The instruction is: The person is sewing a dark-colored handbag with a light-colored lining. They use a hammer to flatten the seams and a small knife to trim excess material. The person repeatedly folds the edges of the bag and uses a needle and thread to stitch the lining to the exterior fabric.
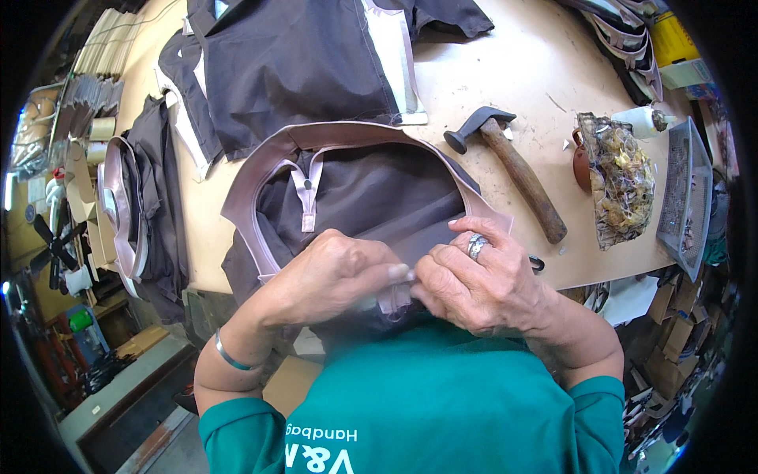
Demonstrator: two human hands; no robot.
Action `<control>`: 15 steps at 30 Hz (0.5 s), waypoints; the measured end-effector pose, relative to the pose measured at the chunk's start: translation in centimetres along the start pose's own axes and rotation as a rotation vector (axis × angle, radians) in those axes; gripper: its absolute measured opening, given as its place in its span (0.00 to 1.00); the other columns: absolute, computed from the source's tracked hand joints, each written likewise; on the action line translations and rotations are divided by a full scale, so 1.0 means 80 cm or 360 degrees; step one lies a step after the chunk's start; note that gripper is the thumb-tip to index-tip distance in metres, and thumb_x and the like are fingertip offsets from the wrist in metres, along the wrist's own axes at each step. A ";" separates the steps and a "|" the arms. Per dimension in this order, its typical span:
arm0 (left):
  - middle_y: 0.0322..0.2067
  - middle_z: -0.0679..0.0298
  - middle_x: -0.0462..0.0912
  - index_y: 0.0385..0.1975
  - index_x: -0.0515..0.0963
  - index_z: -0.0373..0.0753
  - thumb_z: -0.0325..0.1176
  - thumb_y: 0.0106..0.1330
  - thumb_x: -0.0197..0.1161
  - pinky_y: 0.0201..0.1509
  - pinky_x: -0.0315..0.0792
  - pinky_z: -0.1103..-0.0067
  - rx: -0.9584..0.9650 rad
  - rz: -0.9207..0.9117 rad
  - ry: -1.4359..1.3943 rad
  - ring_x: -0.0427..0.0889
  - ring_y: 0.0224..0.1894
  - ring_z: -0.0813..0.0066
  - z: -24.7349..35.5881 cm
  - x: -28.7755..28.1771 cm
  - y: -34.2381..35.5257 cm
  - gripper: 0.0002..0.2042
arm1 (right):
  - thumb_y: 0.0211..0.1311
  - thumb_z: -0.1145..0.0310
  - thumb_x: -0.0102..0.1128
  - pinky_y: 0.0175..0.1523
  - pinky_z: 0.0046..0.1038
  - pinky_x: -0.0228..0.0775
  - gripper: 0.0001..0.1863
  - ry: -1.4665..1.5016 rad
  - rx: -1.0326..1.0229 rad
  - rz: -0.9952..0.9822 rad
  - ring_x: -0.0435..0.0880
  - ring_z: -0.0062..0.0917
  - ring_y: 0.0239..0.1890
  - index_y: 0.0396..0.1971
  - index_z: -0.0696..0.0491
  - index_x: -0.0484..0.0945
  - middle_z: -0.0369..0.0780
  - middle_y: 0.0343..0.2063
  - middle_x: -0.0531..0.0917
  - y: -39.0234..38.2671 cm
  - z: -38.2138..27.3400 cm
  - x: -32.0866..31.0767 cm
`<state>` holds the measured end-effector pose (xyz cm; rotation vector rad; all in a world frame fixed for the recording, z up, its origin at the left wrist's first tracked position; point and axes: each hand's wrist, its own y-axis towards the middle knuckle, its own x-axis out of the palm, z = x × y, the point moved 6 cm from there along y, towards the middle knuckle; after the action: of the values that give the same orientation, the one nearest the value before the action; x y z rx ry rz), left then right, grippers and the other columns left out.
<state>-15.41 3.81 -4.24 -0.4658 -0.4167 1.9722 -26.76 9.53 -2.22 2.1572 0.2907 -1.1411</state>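
Note:
An unfinished bag with a pink band (246, 204) round its opening and a dark lining (387, 189) lies before me at the table's near edge. Inside its opening hangs a pink strip with a looped end (308, 199). At the near side of the bag, my left hand (335, 272) pinches a short pink tab (392, 299) between thumb and fingers. My right hand (482, 276), a ring on one finger, is closed on the same tab from the right. The fingers hide part of the tab, and it is blurred.
A hammer (521, 174) rests right of the bag. Farther right are a glue-crusted block (620, 186), a white bottle (643, 122) and a mesh basket (683, 197). Dark fabric pieces (292, 71) lie at the back; another pink-banded bag (162, 189) hangs over the left edge.

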 end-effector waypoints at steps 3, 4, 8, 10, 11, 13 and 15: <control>0.21 0.56 0.79 0.25 0.76 0.29 0.30 0.62 0.52 0.29 0.72 0.78 0.0049 0.0014 0.0030 0.80 0.23 0.68 0.004 0.001 0.001 0.10 | 0.40 0.70 0.54 0.40 0.33 0.69 0.08 0.0179 0.0108 0.0077 0.71 0.23 0.18 0.23 0.57 0.72 0.36 0.16 0.68 0.006 0.002 0.001; 0.20 0.56 0.78 0.24 0.75 0.29 0.30 0.62 0.52 0.28 0.72 0.78 0.0071 0.0024 0.0053 0.79 0.23 0.66 0.006 0.001 0.001 0.10 | 0.39 0.70 0.54 0.41 0.33 0.69 0.09 0.0223 0.0134 0.0077 0.71 0.23 0.17 0.23 0.57 0.73 0.36 0.16 0.68 0.004 0.005 0.004; 0.20 0.53 0.76 0.24 0.74 0.29 0.29 0.60 0.52 0.27 0.70 0.75 0.0073 0.0053 0.0142 0.77 0.22 0.60 -0.002 0.003 0.003 0.09 | 0.39 0.69 0.53 0.43 0.35 0.70 0.10 -0.0034 0.0010 0.0029 0.69 0.22 0.13 0.22 0.60 0.73 0.37 0.15 0.68 -0.001 -0.003 0.007; 0.20 0.52 0.75 0.23 0.74 0.29 0.29 0.60 0.53 0.27 0.69 0.73 0.0002 0.0049 0.0161 0.76 0.23 0.57 -0.003 0.002 0.003 0.09 | 0.39 0.70 0.53 0.45 0.37 0.70 0.09 -0.0277 -0.0112 -0.0006 0.68 0.21 0.12 0.21 0.61 0.74 0.38 0.14 0.68 0.001 -0.012 0.006; 0.20 0.52 0.75 0.23 0.74 0.30 0.29 0.59 0.53 0.27 0.69 0.73 0.0051 0.0044 0.0202 0.75 0.23 0.57 -0.001 0.003 0.004 0.08 | 0.39 0.70 0.53 0.46 0.38 0.70 0.09 -0.0398 -0.0174 -0.0024 0.67 0.20 0.12 0.20 0.61 0.74 0.38 0.13 0.68 0.001 -0.016 0.006; 0.20 0.52 0.74 0.23 0.74 0.30 0.28 0.59 0.53 0.28 0.69 0.73 0.0143 0.0039 0.0288 0.75 0.23 0.56 0.002 0.005 0.006 0.08 | 0.38 0.70 0.52 0.47 0.39 0.70 0.09 -0.0463 -0.0217 -0.0038 0.66 0.20 0.11 0.19 0.62 0.74 0.39 0.12 0.68 0.001 -0.019 0.008; 0.20 0.52 0.74 0.23 0.73 0.31 0.28 0.58 0.53 0.27 0.69 0.73 0.0155 0.0035 0.0305 0.75 0.23 0.55 0.002 0.005 0.006 0.07 | 0.38 0.71 0.52 0.48 0.40 0.69 0.09 -0.0475 -0.0206 -0.0073 0.65 0.19 0.11 0.18 0.62 0.74 0.39 0.12 0.67 0.001 -0.020 0.009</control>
<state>-16.02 3.99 -4.39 -0.5927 -0.1944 1.9384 -25.28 10.39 -2.13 1.8459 0.2723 -1.4098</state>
